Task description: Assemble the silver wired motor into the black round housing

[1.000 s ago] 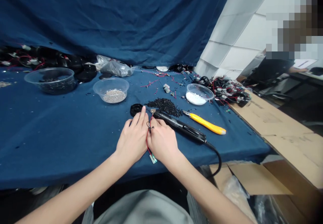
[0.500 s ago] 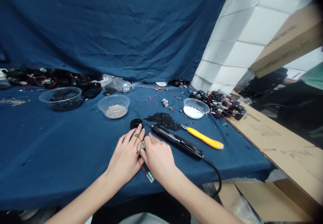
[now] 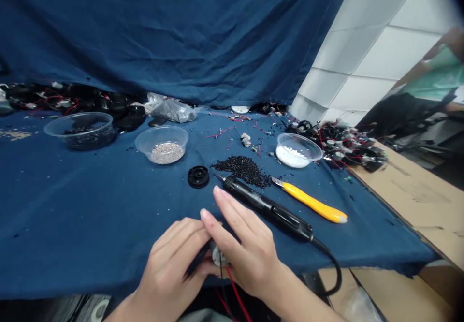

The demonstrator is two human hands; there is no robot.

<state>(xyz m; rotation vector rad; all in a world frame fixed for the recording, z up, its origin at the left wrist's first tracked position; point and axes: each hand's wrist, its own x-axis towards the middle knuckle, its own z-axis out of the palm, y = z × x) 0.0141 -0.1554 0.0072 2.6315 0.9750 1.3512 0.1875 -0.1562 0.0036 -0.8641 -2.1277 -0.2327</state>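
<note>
Near the table's front edge, my left hand (image 3: 174,259) is wrapped round a dark part, mostly hidden by the fingers. Between my hands shows a small silvery motor (image 3: 218,256) with red and black wires (image 3: 237,293) hanging down. My right hand (image 3: 246,240) presses against the motor from the right, its fingers stretched upward. A round black disc (image 3: 198,176) lies just beyond my hands. To its right rest a black electric screwdriver (image 3: 268,208), a pile of small black screws or beads (image 3: 244,169) and a yellow-handled knife (image 3: 313,202).
Clear bowls hold dark parts (image 3: 85,140), tiny metallic pieces (image 3: 166,153) and white bits (image 3: 292,157). Wired black parts (image 3: 340,143) are heaped at the right. A blue cloth (image 3: 163,32) hangs behind. A person in green (image 3: 435,78) is at the far right.
My hands have drawn nearer and lifted, with the motor now between them. The black disc is uncovered. The green circuit board is no longer visible. The view has shifted.
</note>
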